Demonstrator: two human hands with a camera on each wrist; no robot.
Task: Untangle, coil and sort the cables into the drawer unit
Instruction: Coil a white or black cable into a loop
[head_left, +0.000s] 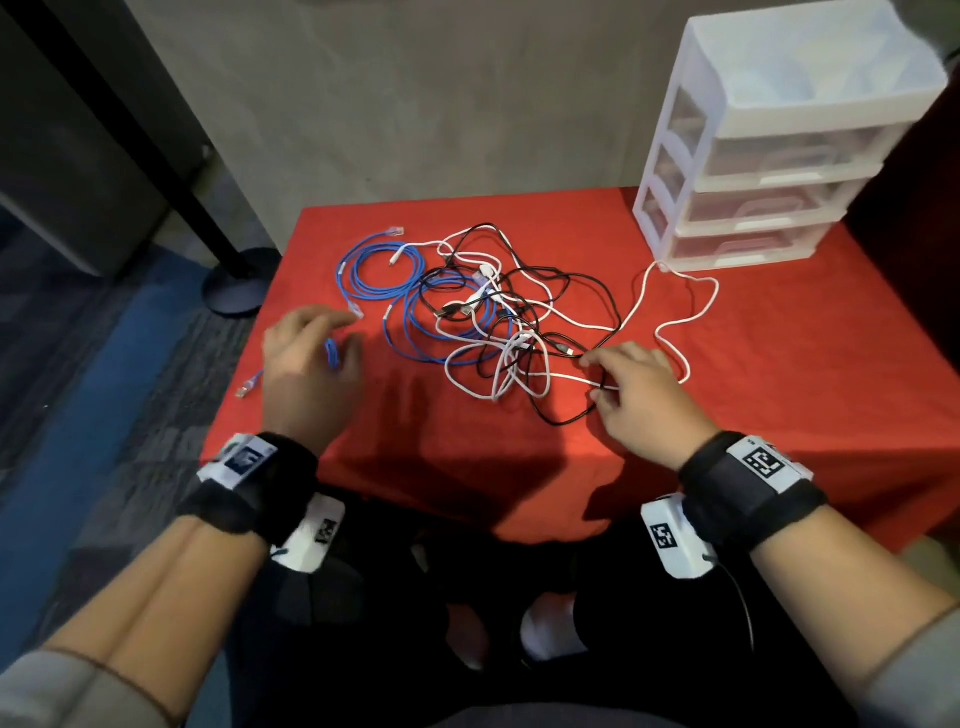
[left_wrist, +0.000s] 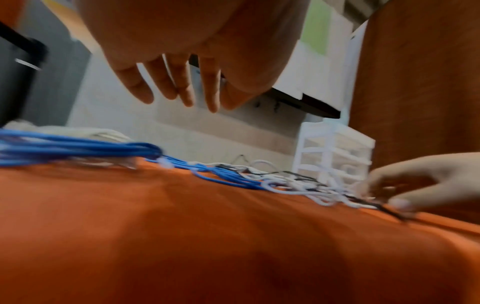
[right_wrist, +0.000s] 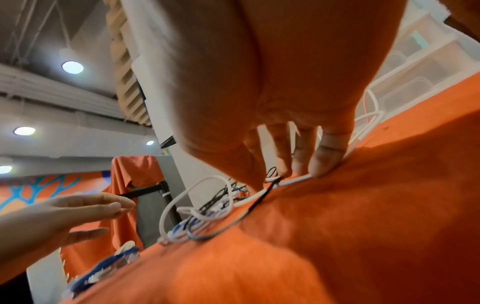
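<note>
Two hands over the red tabletop (head_left: 753, 364), and three colours of cable in the tangle (head_left: 488, 312) mid-table: blue, white, black. You've got two blue coils (head_left: 379, 270), one lying clear at the left and one knotted into the black and white strands; how many white and black cables there are, I can't tell. Your left hand (head_left: 306, 358) hovers just off the blue coils, fingers (left_wrist: 137, 86) relaxed and spread, holding nothing, with a loose blue cable end (head_left: 249, 385) beneath it. Your right hand (head_left: 639, 395) pinches a black cable (head_left: 597, 376) where it crosses a white one (head_left: 675, 291), at the tangle's near right edge. One drawer unit (head_left: 769, 135) stands back right, three clear drawers stacked, all closed. Wrist straps carry square black-and-white markers; no readable writing.
</note>
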